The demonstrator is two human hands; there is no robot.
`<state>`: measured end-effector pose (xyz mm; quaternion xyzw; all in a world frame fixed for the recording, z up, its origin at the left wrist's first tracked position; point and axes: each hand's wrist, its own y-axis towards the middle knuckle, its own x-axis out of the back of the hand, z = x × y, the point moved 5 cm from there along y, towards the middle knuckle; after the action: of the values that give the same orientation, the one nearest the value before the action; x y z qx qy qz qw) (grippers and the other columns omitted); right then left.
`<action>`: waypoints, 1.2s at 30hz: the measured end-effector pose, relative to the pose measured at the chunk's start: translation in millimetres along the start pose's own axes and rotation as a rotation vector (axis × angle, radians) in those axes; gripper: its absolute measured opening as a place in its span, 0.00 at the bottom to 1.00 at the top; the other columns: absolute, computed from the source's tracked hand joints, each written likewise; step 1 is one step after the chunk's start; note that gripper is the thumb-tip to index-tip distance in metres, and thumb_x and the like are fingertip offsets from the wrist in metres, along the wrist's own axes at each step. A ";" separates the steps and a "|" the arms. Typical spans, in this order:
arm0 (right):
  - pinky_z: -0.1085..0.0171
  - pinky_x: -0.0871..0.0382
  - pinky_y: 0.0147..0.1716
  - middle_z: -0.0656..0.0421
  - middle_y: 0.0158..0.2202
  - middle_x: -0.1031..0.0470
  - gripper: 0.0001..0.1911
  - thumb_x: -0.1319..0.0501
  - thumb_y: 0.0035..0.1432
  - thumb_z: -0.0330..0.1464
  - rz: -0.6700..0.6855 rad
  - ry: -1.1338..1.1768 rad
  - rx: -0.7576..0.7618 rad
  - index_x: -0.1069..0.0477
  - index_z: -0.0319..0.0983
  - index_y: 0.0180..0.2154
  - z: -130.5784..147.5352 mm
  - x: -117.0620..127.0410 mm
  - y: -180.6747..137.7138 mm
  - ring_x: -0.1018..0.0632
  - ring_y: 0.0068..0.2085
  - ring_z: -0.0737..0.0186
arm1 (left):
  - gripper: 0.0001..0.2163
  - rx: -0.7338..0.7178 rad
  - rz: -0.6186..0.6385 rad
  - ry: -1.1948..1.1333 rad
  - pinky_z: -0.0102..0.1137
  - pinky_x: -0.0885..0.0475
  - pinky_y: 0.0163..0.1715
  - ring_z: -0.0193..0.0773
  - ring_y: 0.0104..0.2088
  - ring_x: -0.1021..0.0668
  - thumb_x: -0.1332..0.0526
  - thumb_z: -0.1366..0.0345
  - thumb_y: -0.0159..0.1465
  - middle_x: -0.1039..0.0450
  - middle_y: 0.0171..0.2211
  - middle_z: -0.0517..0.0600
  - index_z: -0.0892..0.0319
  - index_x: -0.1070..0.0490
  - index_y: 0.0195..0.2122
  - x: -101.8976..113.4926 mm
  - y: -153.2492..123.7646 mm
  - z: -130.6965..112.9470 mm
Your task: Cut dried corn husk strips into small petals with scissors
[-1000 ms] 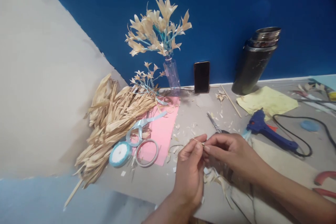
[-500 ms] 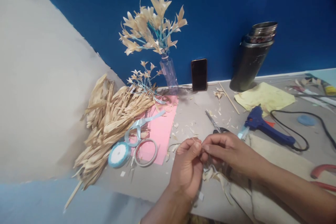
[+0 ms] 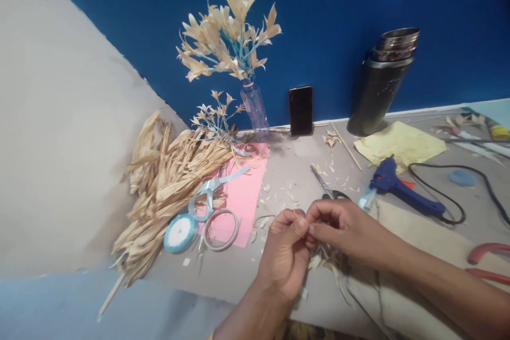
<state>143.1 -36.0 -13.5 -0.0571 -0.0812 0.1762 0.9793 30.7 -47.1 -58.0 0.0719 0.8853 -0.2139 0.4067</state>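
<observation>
My left hand (image 3: 285,255) and my right hand (image 3: 338,231) meet at their fingertips above the table. Both are closed in a pinch around something small and thin; a fine pale strand shows at the left thumb, but its kind is hidden by the fingers. Under the hands lie dry husk scraps (image 3: 334,271) and thin dark wires (image 3: 364,308). Just beyond my right hand is a pair of scissors (image 3: 324,180), its handles partly covered. The blue glue gun (image 3: 402,191) rests to the right of them.
Left are dried corn husks (image 3: 171,186), blue ribbon spool (image 3: 180,234), tape roll (image 3: 221,229) and pink paper (image 3: 245,196). Behind stand husk flowers (image 3: 231,37) in a clear bottle (image 3: 255,111), a phone (image 3: 300,111) and a metal flask (image 3: 380,85). Red-handled pliers (image 3: 488,263) lie right.
The camera view has shifted slightly. Both hands stay together in nearly the same pinch, with only small finger movement. The objects on the table stay where they were.
</observation>
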 end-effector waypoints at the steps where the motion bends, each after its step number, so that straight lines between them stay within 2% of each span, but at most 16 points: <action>1: 0.67 0.34 0.29 0.60 0.26 0.22 0.05 0.42 0.52 0.28 0.011 -0.015 -0.003 0.26 0.38 0.28 -0.6 0.2 -0.2 0.24 0.30 0.63 | 0.14 -0.001 0.002 0.001 0.25 0.39 0.28 0.30 0.27 0.31 0.25 0.66 0.50 0.34 0.24 0.44 0.61 0.32 0.23 -0.5 -0.2 -0.5; 6: 0.68 0.35 0.28 0.61 0.25 0.23 0.06 0.43 0.55 0.30 0.086 0.027 -0.043 0.28 0.38 0.28 -3.5 -2.0 -0.9 0.26 0.28 0.65 | 0.16 0.023 0.000 0.023 0.25 0.40 0.27 0.28 0.24 0.32 0.24 0.67 0.48 0.34 0.24 0.44 0.62 0.33 0.22 -1.5 -2.3 -0.8; 10: 0.68 0.35 0.27 0.61 0.24 0.24 0.04 0.41 0.53 0.29 0.106 0.103 -0.093 0.28 0.38 0.27 -6.0 -4.5 -0.5 0.26 0.27 0.66 | 0.16 0.048 0.003 0.019 0.25 0.40 0.26 0.29 0.25 0.30 0.24 0.66 0.47 0.32 0.24 0.45 0.62 0.33 0.21 0.2 -2.9 0.7; 13: 0.68 0.35 0.27 0.61 0.23 0.24 0.05 0.39 0.53 0.32 0.089 0.167 -0.127 0.29 0.38 0.26 -8.5 -3.5 0.9 0.27 0.26 0.66 | 0.14 0.051 0.013 -0.001 0.25 0.36 0.28 0.30 0.26 0.29 0.25 0.60 0.50 0.31 0.25 0.46 0.62 0.27 0.27 0.2 -3.3 -0.3; 15: 0.68 0.36 0.26 0.60 0.23 0.23 0.08 0.38 0.53 0.34 0.063 0.224 -0.146 0.29 0.38 0.25 -10.1 -1.2 2.1 0.28 0.25 0.66 | 0.17 0.041 0.009 -0.010 0.27 0.32 0.33 0.31 0.28 0.27 0.26 0.57 0.51 0.28 0.27 0.48 0.63 0.24 0.34 -0.1 -4.1 -2.0; 17: 0.68 0.38 0.25 0.60 0.23 0.23 0.09 0.38 0.53 0.36 0.033 0.251 -0.161 0.29 0.38 0.26 -11.1 1.3 3.1 0.29 0.24 0.68 | 0.17 0.020 0.014 0.011 0.29 0.31 0.36 0.33 0.29 0.26 0.26 0.59 0.51 0.27 0.28 0.49 0.63 0.23 0.37 -1.4 -5.1 -3.6; 19: 0.68 0.40 0.24 0.60 0.22 0.24 0.08 0.37 0.51 0.36 0.019 0.249 -0.168 0.29 0.38 0.25 -10.8 2.4 3.6 0.31 0.23 0.68 | 0.13 -0.007 0.019 0.059 0.30 0.31 0.36 0.33 0.28 0.26 0.26 0.65 0.51 0.27 0.26 0.49 0.63 0.24 0.35 -3.2 -5.9 -4.7; 22: 0.68 0.40 0.24 0.61 0.22 0.24 0.08 0.37 0.49 0.36 0.037 0.228 -0.168 0.29 0.38 0.25 -8.2 1.1 3.4 0.31 0.23 0.68 | 0.07 -0.050 -0.002 0.120 0.30 0.32 0.34 0.33 0.26 0.27 0.29 0.69 0.54 0.28 0.23 0.48 0.63 0.25 0.31 -4.8 -6.2 -7.2; 25: 0.68 0.39 0.24 0.60 0.24 0.22 0.10 0.39 0.52 0.39 0.066 0.169 -0.165 0.28 0.38 0.27 -5.9 2.0 3.6 0.30 0.23 0.67 | 0.07 -0.030 -0.034 0.098 0.29 0.34 0.29 0.33 0.25 0.28 0.30 0.68 0.54 0.29 0.22 0.47 0.62 0.28 0.28 -5.3 -4.2 -10.5; 28: 0.66 0.39 0.26 0.60 0.25 0.22 0.11 0.43 0.57 0.38 -0.045 -0.133 -0.077 0.27 0.39 0.28 -3.3 16.3 5.8 0.26 0.26 0.63 | 0.09 0.066 -0.115 -0.042 0.26 0.36 0.26 0.31 0.26 0.29 0.29 0.70 0.52 0.30 0.27 0.46 0.61 0.31 0.28 -3.0 -0.3 -13.6; 31: 0.64 0.42 0.27 0.58 0.26 0.21 0.11 0.44 0.60 0.34 -0.203 -0.740 -0.023 0.27 0.41 0.28 -2.8 34.8 7.2 0.23 0.29 0.58 | 0.09 0.137 -0.174 -0.157 0.25 0.38 0.24 0.30 0.26 0.31 0.30 0.72 0.53 0.32 0.29 0.45 0.61 0.31 0.29 -1.9 4.1 -17.4; 33: 0.63 0.46 0.26 0.55 0.29 0.20 0.09 0.42 0.61 0.35 -0.216 -1.073 -0.069 0.27 0.41 0.30 -7.3 42.1 8.5 0.21 0.31 0.53 | 0.09 0.163 -0.188 -0.192 0.25 0.38 0.23 0.30 0.26 0.31 0.31 0.73 0.54 0.33 0.28 0.46 0.61 0.32 0.30 -2.3 7.0 -19.3; 36: 0.63 0.50 0.25 0.52 0.31 0.18 0.08 0.39 0.61 0.37 -0.133 -1.271 -0.146 0.26 0.40 0.33 -16.4 46.8 10.8 0.19 0.33 0.48 | 0.08 0.165 -0.185 -0.194 0.25 0.39 0.23 0.30 0.26 0.31 0.32 0.73 0.54 0.33 0.28 0.46 0.61 0.32 0.30 -3.7 10.7 -21.8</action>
<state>185.7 -10.8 -24.5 -0.0028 -0.6608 0.1086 0.7426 21.4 -27.8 -46.1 0.0021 0.8239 -0.3285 0.4617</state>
